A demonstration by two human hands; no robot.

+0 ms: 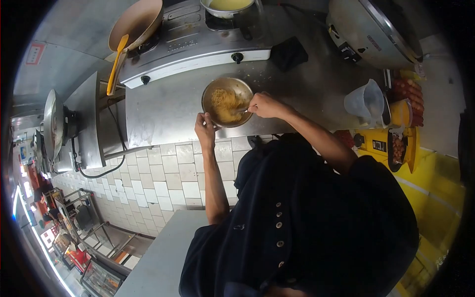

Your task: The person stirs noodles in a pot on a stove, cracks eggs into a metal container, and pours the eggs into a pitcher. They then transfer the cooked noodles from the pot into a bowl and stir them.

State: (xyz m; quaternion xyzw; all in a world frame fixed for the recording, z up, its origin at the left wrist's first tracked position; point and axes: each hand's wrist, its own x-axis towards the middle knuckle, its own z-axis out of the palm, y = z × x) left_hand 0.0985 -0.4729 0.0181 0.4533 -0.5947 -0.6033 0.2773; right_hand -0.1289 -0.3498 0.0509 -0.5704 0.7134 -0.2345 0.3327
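A round metal bowl sits on the steel counter near its front edge, holding a yellow-brown noodle-like or crumbly mixture. At the bowl's lower left rim, my left hand grips the side with the thumb up along the edge. My right hand is closed at the bowl's right side around the handle of a thin metal utensil. The utensil's other end is in the mixture, so I cannot make out whether it is a fork or a spoon.
Behind the bowl stands a gas stove with a brown pan, an orange spatula and a pan of yellow liquid. To the right are a black cloth, a large cooker, a plastic jug and eggs.
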